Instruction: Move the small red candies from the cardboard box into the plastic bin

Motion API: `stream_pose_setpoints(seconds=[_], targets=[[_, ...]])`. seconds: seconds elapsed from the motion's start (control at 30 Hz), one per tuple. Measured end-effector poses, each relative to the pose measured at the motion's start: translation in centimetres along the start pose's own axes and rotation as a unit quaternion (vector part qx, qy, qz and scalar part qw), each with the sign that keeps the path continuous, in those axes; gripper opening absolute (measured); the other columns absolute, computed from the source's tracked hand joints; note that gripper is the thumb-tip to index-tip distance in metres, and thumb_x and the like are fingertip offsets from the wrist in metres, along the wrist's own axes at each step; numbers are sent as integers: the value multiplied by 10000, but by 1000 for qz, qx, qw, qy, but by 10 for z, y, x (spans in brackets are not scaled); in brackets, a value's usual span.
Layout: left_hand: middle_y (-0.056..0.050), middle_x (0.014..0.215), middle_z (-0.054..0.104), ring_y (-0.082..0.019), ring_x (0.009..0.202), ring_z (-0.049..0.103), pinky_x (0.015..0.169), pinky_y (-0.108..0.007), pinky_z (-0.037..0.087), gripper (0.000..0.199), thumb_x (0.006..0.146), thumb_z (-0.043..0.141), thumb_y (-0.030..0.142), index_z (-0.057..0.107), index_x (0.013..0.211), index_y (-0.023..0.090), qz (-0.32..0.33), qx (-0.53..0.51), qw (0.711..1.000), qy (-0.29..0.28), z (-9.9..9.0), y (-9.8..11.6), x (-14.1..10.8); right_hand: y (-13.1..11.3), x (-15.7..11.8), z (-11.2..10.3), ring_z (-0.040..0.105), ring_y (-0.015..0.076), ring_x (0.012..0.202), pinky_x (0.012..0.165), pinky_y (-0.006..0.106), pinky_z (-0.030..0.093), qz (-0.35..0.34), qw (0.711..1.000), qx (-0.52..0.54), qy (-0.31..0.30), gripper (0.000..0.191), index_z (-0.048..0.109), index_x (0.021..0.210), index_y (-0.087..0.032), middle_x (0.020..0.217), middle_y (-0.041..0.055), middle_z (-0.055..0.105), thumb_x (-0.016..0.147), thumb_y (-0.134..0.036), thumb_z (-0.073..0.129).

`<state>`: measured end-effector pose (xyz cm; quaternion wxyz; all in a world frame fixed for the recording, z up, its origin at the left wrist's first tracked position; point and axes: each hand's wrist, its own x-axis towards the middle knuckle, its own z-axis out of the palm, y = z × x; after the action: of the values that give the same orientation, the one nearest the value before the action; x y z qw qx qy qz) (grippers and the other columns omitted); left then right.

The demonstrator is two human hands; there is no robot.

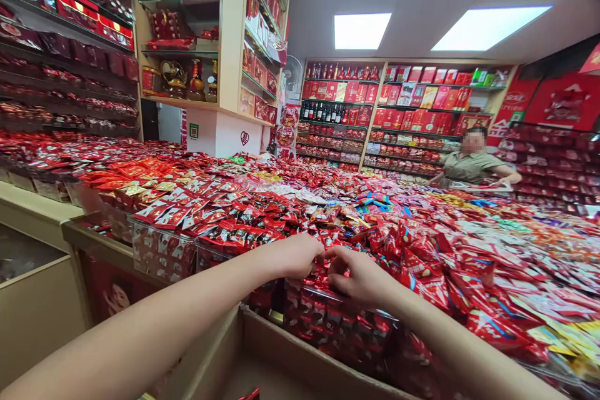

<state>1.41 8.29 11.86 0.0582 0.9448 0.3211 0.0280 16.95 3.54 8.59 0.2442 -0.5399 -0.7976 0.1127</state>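
Observation:
Both hands are over the near edge of a wide display heaped with small wrapped packets [262, 212], mostly red. My left hand [302, 256] is bent down among the packets, its fingers curled; whatever they grip is hidden. Close beside it on the right, my right hand [359, 275] has its thumb and index finger curved towards each other at the red packets, and what lies at the fingertips is too small to make out. Below my hands stands a clear bin [337, 322] filled with red packets.
An open cardboard box [309, 356] sits below the display edge, with a bit of red wrapper at the bottom. A person in a green shirt [473, 167] is behind the display at the right. A shelved pillar [229, 31] rises at the back left.

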Motion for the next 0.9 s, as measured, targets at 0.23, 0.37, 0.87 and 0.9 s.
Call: stream_pose_setpoints(seconds=[0.23,0.37,0.87,0.9], targets=[[9,555,537,-99,503,463,441,-182,269,177,624,438,96,587,684,170,-1,6,1000,11,8,-5,1,-3,-3,4,519,154,631,585,254,367,17,997,-22,68,286,529,880,-171,696,32,612,636,-67,424],[-5,579,550,-114,535,474,467,-195,278,140,641,444,124,576,667,165,-4,17,999,28,12,-5,1,-1,-5,8,524,149,630,581,244,377,20,996,-15,80,280,528,863,-172,685,25,611,636,-58,410],[2,668,597,-108,593,491,532,-192,305,174,696,437,231,604,739,208,29,17,997,72,19,-3,0,7,-7,-11,574,170,614,567,253,388,8,995,-101,9,187,634,674,-180,655,51,668,596,-99,484],[-1,651,591,-107,576,485,521,-193,301,171,691,435,218,602,725,201,26,20,997,74,18,-2,-1,6,-4,-8,569,169,614,562,255,379,5,994,-110,13,197,632,683,-179,652,53,664,606,-96,471]])
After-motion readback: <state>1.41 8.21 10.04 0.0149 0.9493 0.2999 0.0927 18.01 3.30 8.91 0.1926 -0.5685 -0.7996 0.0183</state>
